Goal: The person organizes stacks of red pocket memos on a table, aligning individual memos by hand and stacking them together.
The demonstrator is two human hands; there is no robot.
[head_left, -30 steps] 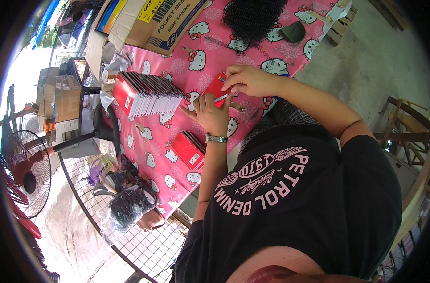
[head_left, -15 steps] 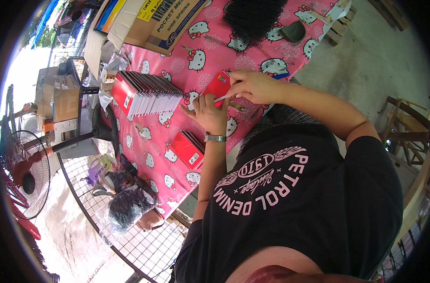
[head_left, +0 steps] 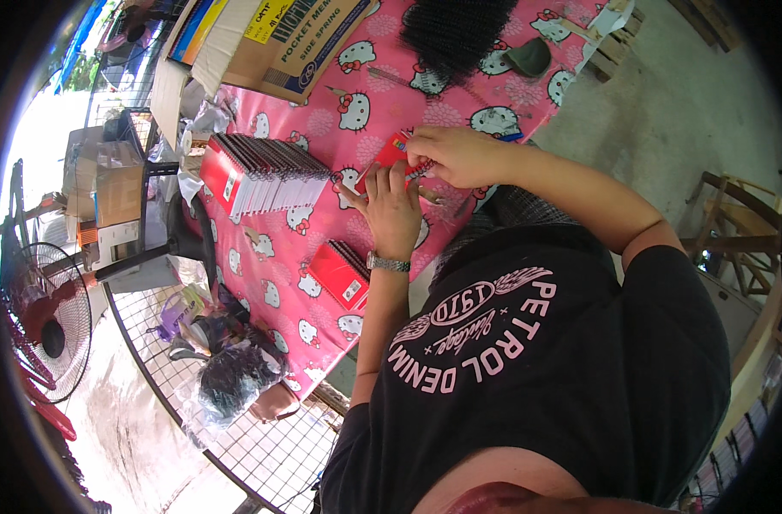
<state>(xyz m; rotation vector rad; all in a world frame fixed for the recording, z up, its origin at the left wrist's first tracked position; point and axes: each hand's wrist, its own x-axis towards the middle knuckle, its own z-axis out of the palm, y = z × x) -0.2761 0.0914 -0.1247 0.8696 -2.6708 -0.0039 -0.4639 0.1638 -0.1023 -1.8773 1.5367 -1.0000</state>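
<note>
A red notebook [head_left: 371, 176] lies on the pink table, partly hidden under my hands. My left hand [head_left: 389, 206] rests on its near part, fingers stretched out and the little finger spread to the left. Over the far right edge of the notebook, my right hand [head_left: 459, 156] has its fingertips pinched together, close to a dark spiral wire [head_left: 420, 169]. To the left stands a row of red spiral notebooks [head_left: 266, 176] packed side by side. A smaller pile of red notebooks [head_left: 343, 274] lies nearer, left of my left wrist.
A heap of black spiral wires [head_left: 455, 38] lies at the far side, with a dark green cup-like piece [head_left: 528, 58] beside it. An open cardboard box [head_left: 309, 56] stands far left. Plastic bags [head_left: 236, 377] and a fan [head_left: 52, 330] are beyond the table's left edge.
My left hand has shifted slightly, fingers now laid further over the notebook. The pale, thin piece seen between my hands is out of sight. My right hand has moved slightly left.
</note>
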